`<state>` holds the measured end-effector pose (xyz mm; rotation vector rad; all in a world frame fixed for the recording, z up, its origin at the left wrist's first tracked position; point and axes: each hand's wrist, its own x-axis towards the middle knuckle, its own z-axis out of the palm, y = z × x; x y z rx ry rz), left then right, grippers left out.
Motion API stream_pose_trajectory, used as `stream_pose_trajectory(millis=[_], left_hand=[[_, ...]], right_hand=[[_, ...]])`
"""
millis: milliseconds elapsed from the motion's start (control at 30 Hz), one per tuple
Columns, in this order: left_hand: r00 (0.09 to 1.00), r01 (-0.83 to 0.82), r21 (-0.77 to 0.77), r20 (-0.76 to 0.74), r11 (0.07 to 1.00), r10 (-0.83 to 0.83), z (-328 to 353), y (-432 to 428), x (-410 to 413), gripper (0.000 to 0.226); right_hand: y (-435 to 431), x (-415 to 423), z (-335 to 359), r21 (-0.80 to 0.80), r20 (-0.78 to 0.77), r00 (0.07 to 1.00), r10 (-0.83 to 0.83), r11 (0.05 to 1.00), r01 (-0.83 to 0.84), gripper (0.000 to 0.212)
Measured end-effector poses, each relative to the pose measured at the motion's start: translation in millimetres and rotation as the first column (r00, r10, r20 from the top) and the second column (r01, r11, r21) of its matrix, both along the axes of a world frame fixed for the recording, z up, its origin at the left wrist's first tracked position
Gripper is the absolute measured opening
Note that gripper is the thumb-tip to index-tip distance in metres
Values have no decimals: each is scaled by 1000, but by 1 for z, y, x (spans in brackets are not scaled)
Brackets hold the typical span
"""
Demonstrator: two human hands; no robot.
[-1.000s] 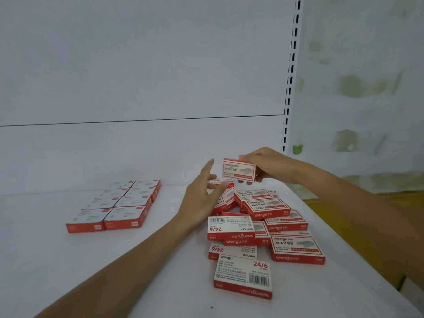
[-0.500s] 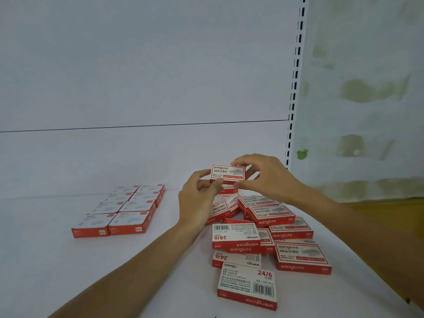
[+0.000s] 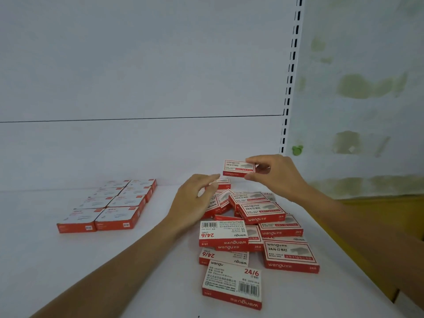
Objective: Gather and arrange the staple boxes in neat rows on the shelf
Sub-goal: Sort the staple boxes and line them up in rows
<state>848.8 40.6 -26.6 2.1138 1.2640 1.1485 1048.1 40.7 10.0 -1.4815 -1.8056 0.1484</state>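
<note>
White shelf (image 3: 46, 271): loose pile (image 3: 273, 216) of staple boxes at 4 o'clock, lying criss-cross, some overlapping. Neat rows (image 3: 110, 205) at 8 o'clock, two cols, boxes flat w/ edges touching, well apart from pile. Left grip (image 3: 195, 203) over pile's 10 o'clock side, fingers loose & apart, nothing held. Right grip (image 3: 275, 175) at pile's 12 o'clock, thumb & fingers clamped on one box (image 3: 236, 168), held clear above pile, label toward camera.
</note>
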Motion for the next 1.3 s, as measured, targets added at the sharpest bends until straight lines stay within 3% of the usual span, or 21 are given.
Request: stream_pose_trajectory(millis=[67,133,300,433,800,933,1067,1167,1300], left_hand=[[983,15,-32,-180,999,-21,-6,5,-2,34],[964,30,-80,-262,996,-50,-10,6,-3,36],[950,40,-84,-305,996,-64,-14,10,-3,36],[951,37,-90,-302,995,-63,-16,13,-2,34],[967,16,-70,-254,997,-33,-14,12,-3,36],[971,-6,-41,-239,999,-4,-13,9,-4,34],[973,-43,-24,-230,999,37,5,4,-12,31],[915,-42,-108,-404,993,-5,14,-4,-30,42],[802,-78,-65,-597,995,24,12,-13,-44,58]], right_hand=[[10,10,-5,-42,64,997,-49,998,51,47],[23,20,-11,-136,138,987,-81,986,100,43],[43,25,-19,-319,248,969,-9,943,91,32],[51,20,-16,-331,244,970,-3,940,86,35],[72,4,-19,-264,426,900,-97,938,226,26],[69,7,-20,-333,385,923,-31,928,170,25],[55,2,-7,-317,347,938,18,943,99,38],[37,-12,4,-256,250,964,91,966,-25,36],[18,-33,6,-377,238,940,244,915,-142,34]])
